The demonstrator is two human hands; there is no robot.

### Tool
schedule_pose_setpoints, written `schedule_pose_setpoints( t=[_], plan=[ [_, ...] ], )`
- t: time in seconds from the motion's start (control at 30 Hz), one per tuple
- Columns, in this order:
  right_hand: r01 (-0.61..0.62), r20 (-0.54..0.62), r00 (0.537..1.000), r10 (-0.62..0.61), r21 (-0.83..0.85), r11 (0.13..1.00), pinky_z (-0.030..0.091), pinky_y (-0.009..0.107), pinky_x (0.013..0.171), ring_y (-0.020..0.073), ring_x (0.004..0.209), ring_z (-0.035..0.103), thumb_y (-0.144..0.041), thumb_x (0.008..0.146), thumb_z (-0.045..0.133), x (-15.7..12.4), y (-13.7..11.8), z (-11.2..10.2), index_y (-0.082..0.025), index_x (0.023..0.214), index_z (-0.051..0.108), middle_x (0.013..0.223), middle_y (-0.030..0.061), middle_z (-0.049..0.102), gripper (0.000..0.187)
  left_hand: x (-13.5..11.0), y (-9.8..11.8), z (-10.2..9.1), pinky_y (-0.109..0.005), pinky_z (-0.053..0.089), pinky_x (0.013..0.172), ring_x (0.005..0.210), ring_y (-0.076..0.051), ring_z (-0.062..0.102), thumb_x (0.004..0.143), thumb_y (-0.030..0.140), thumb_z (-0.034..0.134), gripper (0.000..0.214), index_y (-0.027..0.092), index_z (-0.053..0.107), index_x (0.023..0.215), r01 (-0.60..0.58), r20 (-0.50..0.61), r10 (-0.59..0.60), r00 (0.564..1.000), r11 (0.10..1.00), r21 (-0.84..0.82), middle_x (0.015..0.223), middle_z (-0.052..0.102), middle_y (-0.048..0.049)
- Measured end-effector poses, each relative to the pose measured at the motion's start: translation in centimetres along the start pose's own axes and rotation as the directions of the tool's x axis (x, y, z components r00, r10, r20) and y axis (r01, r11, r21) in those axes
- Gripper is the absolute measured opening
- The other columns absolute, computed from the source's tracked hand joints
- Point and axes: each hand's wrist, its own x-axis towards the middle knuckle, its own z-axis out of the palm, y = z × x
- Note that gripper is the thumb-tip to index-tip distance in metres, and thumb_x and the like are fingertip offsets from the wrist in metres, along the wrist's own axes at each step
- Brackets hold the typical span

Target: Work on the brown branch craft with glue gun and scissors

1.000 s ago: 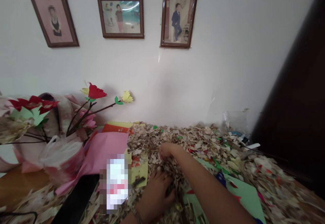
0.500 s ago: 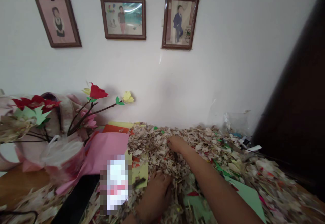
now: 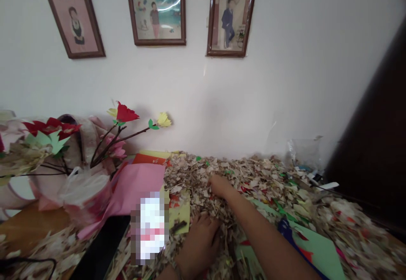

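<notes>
My right hand (image 3: pixel 220 185) reaches into the heap of pale paper-like scraps (image 3: pixel 253 174) near the wall, palm down. Its fingertips are sunk among the scraps, so whether they grip anything is hidden. Closer to me, my left hand (image 3: pixel 203 235) rests on the same scraps, fingers stretched forward, with a bracelet at the wrist. To its left lies a yellow paper sheet (image 3: pixel 182 216). A blue object (image 3: pixel 285 228), partly covered by my right forearm, lies on the light green paper (image 3: pixel 320 246).
On the left stand paper flowers (image 3: pixel 127 111) on twigs, a plastic-bagged pink container (image 3: pixel 85 195) and pink paper (image 3: pixel 139 182). A dark flat panel (image 3: pixel 101 250) and a pixelated bright patch lie nearer. A clear plastic bag (image 3: pixel 304 153) is against the wall, below framed photos (image 3: pixel 157 17).
The view has shifted slightly. My right hand has drawn a little toward me through the scraps. The blue object beside my right forearm now shows. My left hand stays nearly in place.
</notes>
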Motion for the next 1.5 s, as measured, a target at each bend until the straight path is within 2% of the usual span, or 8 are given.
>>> schedule_pose_setpoints(
  t=[0.13,0.33,0.7,0.83,1.0,1.1,1.3,1.5],
  plan=[
    [0.013,-0.103,0.995,-0.003,0.096,0.995,0.04,0.042,0.087,0.0176,0.097,0.055,-0.033,0.083,0.048,0.5,0.9,-1.3,-0.016,0.098,0.057,0.103,0.0045,0.061,0.024,0.1,0.1,-0.1,-0.035,0.033,0.084,0.088,-0.02,0.048,0.082,0.015,0.041,0.014,0.021,0.052,0.086,-0.005,0.004,0.005,1.0,1.0,0.009,0.089,0.059,-0.0023],
    [0.031,-0.113,0.994,-0.006,0.217,0.976,0.047,0.034,0.071,0.0132,0.074,0.059,-0.034,0.083,0.048,1.2,2.3,-1.9,-0.014,0.077,0.06,0.076,-0.0008,0.063,0.024,0.1,0.1,-0.1,-0.034,0.033,0.082,0.088,-0.019,0.048,0.081,0.015,0.042,0.012,0.021,0.051,0.084,0.005,-0.001,-0.005,1.0,1.0,0.002,0.088,0.059,-0.0016],
    [-0.015,-0.196,0.976,0.091,0.361,0.933,0.047,0.032,0.067,0.0131,0.072,0.057,-0.027,0.08,0.054,1.2,2.2,-1.0,-0.015,0.106,0.049,0.086,0.0007,0.059,0.029,0.0,0.1,0.0,-0.035,0.034,0.084,0.088,-0.019,0.048,0.082,0.015,0.041,0.013,0.02,0.052,0.084,-0.001,-0.006,0.001,1.0,1.0,0.007,0.087,0.059,-0.0017],
    [-0.009,-0.171,0.982,0.081,0.383,0.924,0.046,0.033,0.07,0.0136,0.075,0.057,-0.029,0.078,0.056,1.0,1.8,-0.9,-0.015,0.099,0.053,0.086,0.001,0.06,0.026,0.0,0.1,0.1,-0.039,0.034,0.087,0.091,-0.021,0.049,0.081,0.015,0.041,0.017,0.022,0.054,0.088,0.025,-0.013,-0.026,1.0,0.999,-0.044,0.092,0.059,-0.0025],
    [0.017,-0.107,0.994,0.029,0.403,0.915,0.045,0.034,0.071,0.0131,0.072,0.057,-0.034,0.079,0.054,-0.1,1.6,-0.8,-0.014,0.073,0.058,0.075,-0.0013,0.06,0.021,0.0,-0.2,0.1,-0.041,0.029,0.098,0.121,-0.024,0.031,0.078,0.019,0.045,0.043,0.02,0.037,0.12,0.096,-0.17,-0.135,0.976,0.97,-0.224,0.134,0.03,-0.0094],
    [0.042,-0.093,0.996,0.0,0.453,0.89,0.045,0.033,0.069,0.0129,0.071,0.057,-0.034,0.079,0.053,-0.9,1.6,-0.9,-0.014,0.07,0.058,0.072,-0.002,0.06,0.022,0.0,-0.4,0.1,-0.042,0.025,0.102,0.126,-0.023,0.021,0.078,0.019,0.045,0.047,0.017,0.032,0.123,0.074,-0.252,-0.146,0.957,0.959,-0.274,0.138,0.021,-0.0111],
    [0.09,-0.105,0.994,-0.029,0.636,0.767,0.045,0.03,0.066,0.0111,0.066,0.057,-0.018,0.074,0.058,-3.1,1.3,-1.3,-0.014,0.076,0.057,0.069,-0.0035,0.06,0.005,0.0,-0.7,0.5,-0.045,0.025,0.1,0.123,-0.023,0.027,0.081,0.019,0.043,0.042,0.022,0.034,0.122,0.03,-0.325,-0.11,0.939,0.97,-0.241,0.132,0.032,-0.0094],
    [0.116,-0.074,0.993,-0.093,0.763,0.636,0.045,0.023,0.06,0.014,0.065,0.06,-0.022,0.065,0.059,-7.7,-0.6,-0.4,-0.016,0.069,0.061,0.066,-0.001,0.065,0.008,0.1,-0.7,0.1,-0.045,0.034,0.09,0.105,-0.025,0.044,0.082,0.023,0.043,0.032,0.02,0.043,0.114,0.106,-0.328,-0.24,0.914,0.92,-0.378,0.114,0.052,-0.0094]
  ],
)
